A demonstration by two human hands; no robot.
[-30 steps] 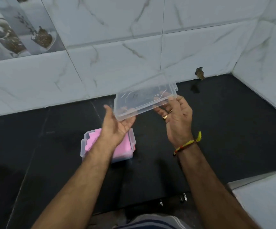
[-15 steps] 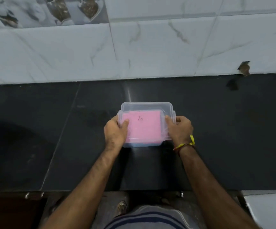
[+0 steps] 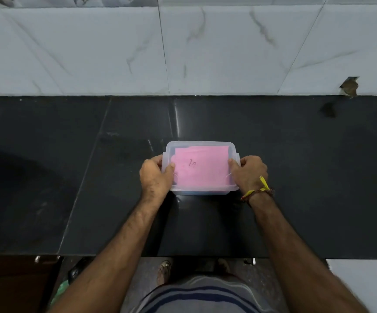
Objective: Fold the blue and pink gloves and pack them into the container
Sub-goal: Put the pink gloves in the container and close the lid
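From the head camera, a clear plastic container sits on the dark stone worktop, roughly in the middle of it and closer to the front edge than to the wall. A translucent lid lies over the top of the container. Through the lid the folded pink glove shows as a flat rectangle filling most of the box, with a small dark scribble near its centre. A thin band of blue glove shows along the near lower edge of the container, beneath the pink one.

The left hand clasps the left end of the container, its grip closed around the box: the thumb lies on top of the lid and the fingers curl round the side. The right hand does the same at the right end, thumb pressed on the lid, fingers wrapped round the rim. A yellow and red thread band circles the right wrist.

Behind the worktop rises a wall of pale marble-patterned tiles, with a chipped hole at its base on the far right. Below the worktop's front edge, a striped garment and a sandalled foot are visible.
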